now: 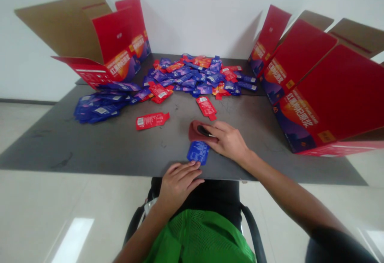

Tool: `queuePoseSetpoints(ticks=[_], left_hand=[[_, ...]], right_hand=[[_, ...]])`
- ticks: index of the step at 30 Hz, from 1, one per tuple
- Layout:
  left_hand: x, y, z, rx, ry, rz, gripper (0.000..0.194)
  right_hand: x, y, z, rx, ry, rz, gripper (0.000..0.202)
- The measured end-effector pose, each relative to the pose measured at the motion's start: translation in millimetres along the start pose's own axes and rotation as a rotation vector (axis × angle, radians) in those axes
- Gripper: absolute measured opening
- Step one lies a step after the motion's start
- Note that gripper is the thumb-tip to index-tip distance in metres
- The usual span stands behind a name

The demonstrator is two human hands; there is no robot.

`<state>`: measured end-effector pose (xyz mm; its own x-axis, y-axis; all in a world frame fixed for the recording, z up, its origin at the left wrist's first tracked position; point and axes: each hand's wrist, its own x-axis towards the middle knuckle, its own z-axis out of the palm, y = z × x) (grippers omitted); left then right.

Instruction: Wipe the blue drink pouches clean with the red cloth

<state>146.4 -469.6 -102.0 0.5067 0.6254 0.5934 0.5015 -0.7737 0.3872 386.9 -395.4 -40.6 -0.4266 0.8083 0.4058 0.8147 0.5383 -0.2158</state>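
Observation:
Near the table's front edge a blue pouch [198,152] lies flat, its lower end touched by the fingertips of my left hand [179,181], whose fingers are spread. Just above the pouch is a reddish-brown cloth-like piece [194,132]. On it my right hand [227,139] grips a small black object [204,130], its fingers closed round one end. Two red pouches lie singly on the table, one [152,120] to the left and one [206,107] beyond my right hand.
Blue and red pouches [192,75] are heaped at the back of the grey table [126,151]. A blue pile [100,105] lies at the left. Open red cartons stand at the left [115,39] and right [303,91].

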Motion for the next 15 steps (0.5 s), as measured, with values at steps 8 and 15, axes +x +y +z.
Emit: queuePoseSetpoints(ticks=[8, 15], left_hand=[[0, 0, -1.4, -0.009, -0.029, 0.0, 0.017], [1, 1, -0.6, 0.003, 0.007, 0.002, 0.017]], right_hand=[[-13, -17, 23, 0.089, -0.101, -0.062, 0.039], [24, 22, 1, -0.096, -0.004, 0.032, 0.038]])
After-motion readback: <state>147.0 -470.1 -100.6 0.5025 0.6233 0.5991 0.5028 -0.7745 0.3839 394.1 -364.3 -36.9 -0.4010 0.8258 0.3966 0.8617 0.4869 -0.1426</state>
